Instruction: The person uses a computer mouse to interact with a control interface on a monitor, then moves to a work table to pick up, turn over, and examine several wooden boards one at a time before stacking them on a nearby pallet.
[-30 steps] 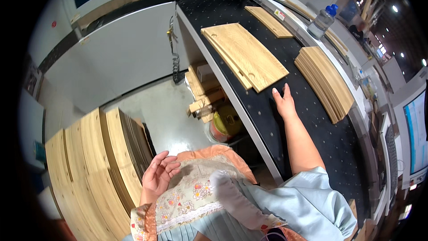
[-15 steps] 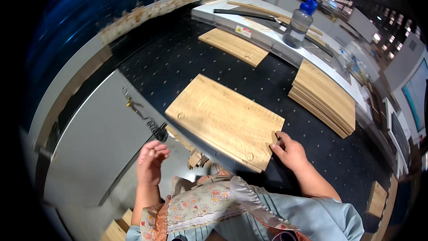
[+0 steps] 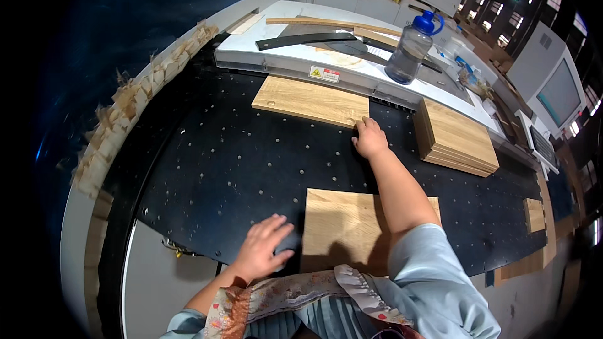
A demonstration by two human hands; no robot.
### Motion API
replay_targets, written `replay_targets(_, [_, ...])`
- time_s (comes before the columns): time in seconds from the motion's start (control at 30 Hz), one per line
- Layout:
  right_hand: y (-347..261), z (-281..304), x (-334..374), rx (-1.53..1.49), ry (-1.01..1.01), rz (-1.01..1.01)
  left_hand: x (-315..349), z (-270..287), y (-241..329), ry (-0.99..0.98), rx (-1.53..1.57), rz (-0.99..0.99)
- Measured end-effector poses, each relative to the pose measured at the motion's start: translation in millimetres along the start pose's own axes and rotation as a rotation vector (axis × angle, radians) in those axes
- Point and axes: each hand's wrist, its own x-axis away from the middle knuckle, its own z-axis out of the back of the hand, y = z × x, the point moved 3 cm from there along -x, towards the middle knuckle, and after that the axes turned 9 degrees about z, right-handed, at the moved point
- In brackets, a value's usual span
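Observation:
My right hand (image 3: 372, 140) reaches across the black table to the near right corner of a long, pale wooden board (image 3: 308, 99). Its fingers are bent against the board's edge, partly hiding that corner. My left hand (image 3: 264, 250) hovers low over the near edge of the table, fingers spread and nothing in it. Between my arms, close to my body, lies a wider wooden board (image 3: 339, 229). My right forearm crosses over this one, and the apron covers its near edge.
To the right stands a stack of several wooden boards (image 3: 461, 135). Behind it a white ledge (image 3: 245, 41) carries a blue-capped water bottle (image 3: 409, 50), a black bar (image 3: 304, 40) and wooden strips. A monitor (image 3: 556, 88) is at far right. Brush-like tufts (image 3: 135, 88) line the left machine.
My right hand has let go of the wider board and moved forward to the far one. That wider board now lies nearer my body. My left hand has come over the table, and the view has turned.

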Motion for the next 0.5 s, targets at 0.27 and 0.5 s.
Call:
replay_targets(0.27, [-28, -35, -29, -0.026, 0.029, 0.049, -3, 7, -30, -0.072, 0.363, -0.003])
replay_targets(0.5, [-22, 9, 13, -0.253, 0.057, 0.196, -6, 5, -32, 0.032, 0.348, 0.021])
